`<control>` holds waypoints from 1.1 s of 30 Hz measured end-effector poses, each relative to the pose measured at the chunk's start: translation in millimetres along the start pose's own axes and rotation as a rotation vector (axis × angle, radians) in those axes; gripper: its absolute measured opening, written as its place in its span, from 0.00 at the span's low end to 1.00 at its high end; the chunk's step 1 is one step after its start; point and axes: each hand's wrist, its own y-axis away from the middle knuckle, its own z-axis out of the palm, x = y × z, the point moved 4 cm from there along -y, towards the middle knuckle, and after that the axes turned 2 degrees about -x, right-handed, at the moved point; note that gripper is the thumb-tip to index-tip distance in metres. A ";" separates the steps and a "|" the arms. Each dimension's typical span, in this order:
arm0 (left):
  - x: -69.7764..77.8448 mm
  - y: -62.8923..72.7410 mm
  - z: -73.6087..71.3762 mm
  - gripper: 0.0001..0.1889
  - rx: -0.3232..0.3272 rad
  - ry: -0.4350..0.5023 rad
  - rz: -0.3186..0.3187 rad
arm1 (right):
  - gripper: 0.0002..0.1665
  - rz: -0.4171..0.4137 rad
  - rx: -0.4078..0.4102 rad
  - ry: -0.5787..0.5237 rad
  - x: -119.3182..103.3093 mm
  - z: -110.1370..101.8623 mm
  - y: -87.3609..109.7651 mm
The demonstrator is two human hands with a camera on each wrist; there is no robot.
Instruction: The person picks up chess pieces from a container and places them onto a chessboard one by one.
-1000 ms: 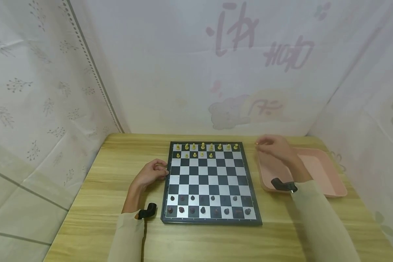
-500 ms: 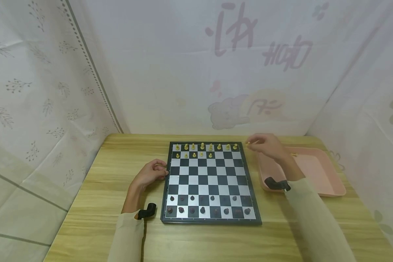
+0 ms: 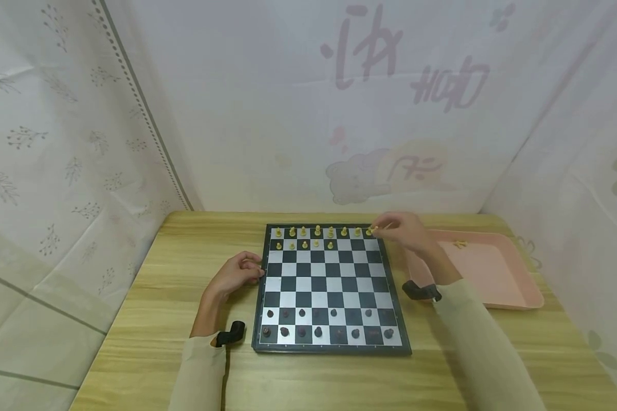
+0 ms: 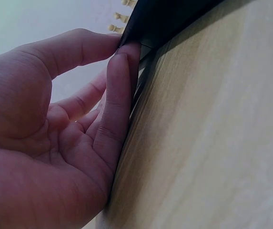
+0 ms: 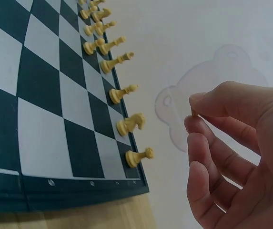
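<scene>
A black-and-white chessboard (image 3: 319,283) lies on the table. At its left edge my left hand (image 3: 236,269) grips the rim; in the left wrist view the thumb and fingertips meet at the dark edge. My right hand (image 3: 403,229) hovers by the board's far right corner, pinching a small yellow chess piece (image 5: 194,113) between thumb and forefinger, mostly hidden by them. Yellow pieces fill the far row, among them a rook (image 5: 138,157) and a knight (image 5: 130,124) near the corner. Several yellow pawns (image 3: 305,245) stand in the second row, on its left part.
Dark pieces (image 3: 318,330) stand in the two near rows. To the right of the board is a pink tray (image 3: 485,274), partly behind my right forearm, with a few yellow pieces (image 3: 460,244) inside. Patterned cloth (image 3: 267,114) hangs behind the table.
My right hand has moved left from above the tray to the board's far right corner, carrying the yellow piece. Yellow pieces in the tray have come into view. My left hand stays at the rim.
</scene>
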 end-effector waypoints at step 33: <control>-0.3 -0.3 -0.3 0.18 -0.003 0.037 0.002 | 0.08 -0.004 -0.050 0.078 -7.5 48.2 -22.8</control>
